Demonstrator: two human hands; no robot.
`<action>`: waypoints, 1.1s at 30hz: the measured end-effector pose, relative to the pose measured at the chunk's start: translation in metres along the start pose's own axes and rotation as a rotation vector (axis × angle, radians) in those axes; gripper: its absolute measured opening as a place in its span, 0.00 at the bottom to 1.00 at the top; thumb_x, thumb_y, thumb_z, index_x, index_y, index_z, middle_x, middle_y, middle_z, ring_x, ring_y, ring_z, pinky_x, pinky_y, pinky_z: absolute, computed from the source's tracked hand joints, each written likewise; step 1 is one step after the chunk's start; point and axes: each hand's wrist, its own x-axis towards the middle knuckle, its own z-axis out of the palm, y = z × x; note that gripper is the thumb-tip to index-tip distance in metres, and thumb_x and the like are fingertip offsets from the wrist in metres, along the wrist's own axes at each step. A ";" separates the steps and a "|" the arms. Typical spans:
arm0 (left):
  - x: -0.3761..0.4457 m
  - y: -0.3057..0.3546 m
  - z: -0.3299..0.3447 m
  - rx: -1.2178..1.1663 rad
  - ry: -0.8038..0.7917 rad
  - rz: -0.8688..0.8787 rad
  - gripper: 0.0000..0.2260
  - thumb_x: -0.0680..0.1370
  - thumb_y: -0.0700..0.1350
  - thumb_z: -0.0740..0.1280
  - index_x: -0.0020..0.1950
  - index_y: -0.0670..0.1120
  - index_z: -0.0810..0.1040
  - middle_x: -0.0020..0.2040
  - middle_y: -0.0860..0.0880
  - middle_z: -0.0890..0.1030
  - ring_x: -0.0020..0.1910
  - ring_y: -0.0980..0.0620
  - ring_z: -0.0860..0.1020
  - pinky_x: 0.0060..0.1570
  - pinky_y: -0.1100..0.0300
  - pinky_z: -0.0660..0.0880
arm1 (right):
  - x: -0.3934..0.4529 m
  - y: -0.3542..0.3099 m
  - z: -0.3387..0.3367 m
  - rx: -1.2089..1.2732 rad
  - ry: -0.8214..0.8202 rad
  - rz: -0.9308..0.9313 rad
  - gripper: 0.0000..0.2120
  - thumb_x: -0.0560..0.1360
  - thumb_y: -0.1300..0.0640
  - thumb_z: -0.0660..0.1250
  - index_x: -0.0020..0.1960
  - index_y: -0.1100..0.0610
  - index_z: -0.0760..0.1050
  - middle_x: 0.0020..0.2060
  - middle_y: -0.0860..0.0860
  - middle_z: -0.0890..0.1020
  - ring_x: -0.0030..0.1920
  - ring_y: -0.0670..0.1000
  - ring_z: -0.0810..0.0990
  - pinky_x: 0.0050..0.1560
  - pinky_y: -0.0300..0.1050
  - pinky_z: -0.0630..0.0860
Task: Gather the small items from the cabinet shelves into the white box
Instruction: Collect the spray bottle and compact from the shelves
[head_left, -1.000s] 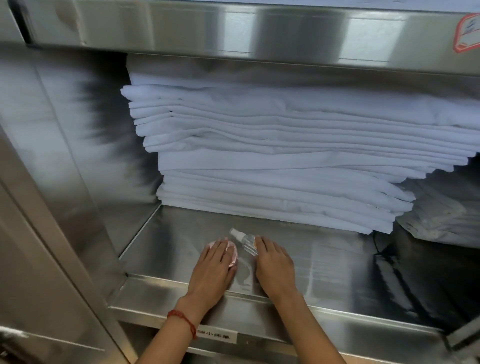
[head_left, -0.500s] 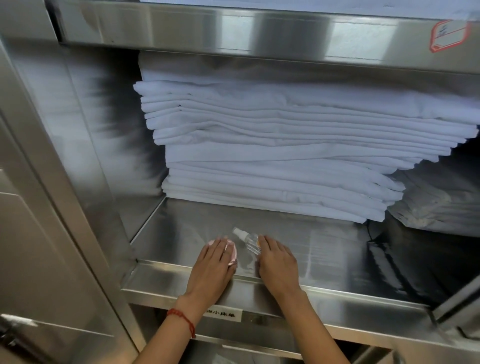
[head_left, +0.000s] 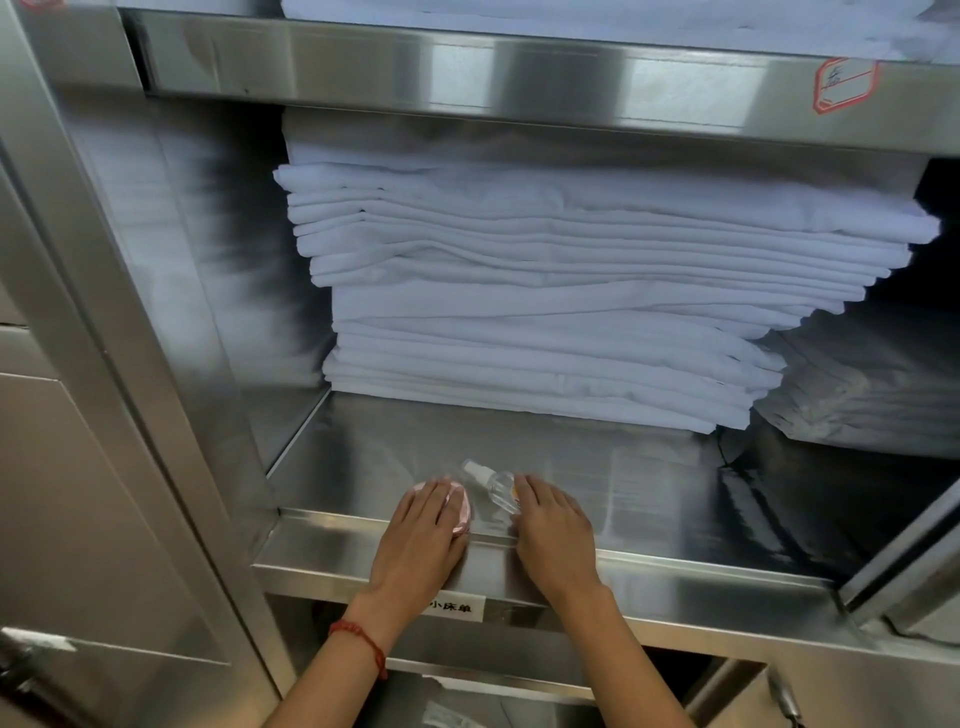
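- Both hands are sliding back toward the shelf's front lip since a second ago, dragging their items along, while the camera is tilting so the upper shelf edge now shows more.
- Head view: left hand is lying flat, fingers straight, over a pink round item at 6 o'clock on the steel shelf, pressing it rather than curling round it.
- Right hand is resting just beside it at its 3 o'clock, fingers extended against a clear spray bottle lying on its side, nozzle pointing to 10 o'clock.
- Folded white linens are stacking up at 12 o'clock behind both items.
- A red string bracelet is circling the left wrist.
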 end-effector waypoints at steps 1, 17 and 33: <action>-0.001 0.000 0.000 -0.004 0.002 0.007 0.30 0.59 0.52 0.81 0.57 0.42 0.81 0.55 0.44 0.82 0.54 0.46 0.81 0.57 0.51 0.70 | -0.001 0.000 0.000 0.009 0.005 0.003 0.27 0.57 0.62 0.82 0.54 0.61 0.80 0.47 0.56 0.84 0.44 0.54 0.84 0.46 0.48 0.80; -0.010 0.000 -0.003 -0.017 -0.096 0.048 0.44 0.40 0.44 0.84 0.56 0.41 0.81 0.54 0.42 0.82 0.52 0.44 0.81 0.56 0.52 0.68 | -0.014 -0.007 -0.003 -0.057 0.002 0.015 0.32 0.57 0.60 0.82 0.59 0.61 0.78 0.54 0.58 0.81 0.53 0.56 0.82 0.55 0.50 0.77; -0.016 -0.002 -0.009 -0.030 -0.031 0.072 0.45 0.38 0.42 0.84 0.55 0.37 0.81 0.54 0.39 0.81 0.52 0.43 0.81 0.55 0.49 0.71 | -0.027 -0.006 0.008 -0.072 0.063 -0.013 0.40 0.39 0.61 0.84 0.52 0.61 0.82 0.47 0.57 0.84 0.47 0.56 0.84 0.49 0.50 0.78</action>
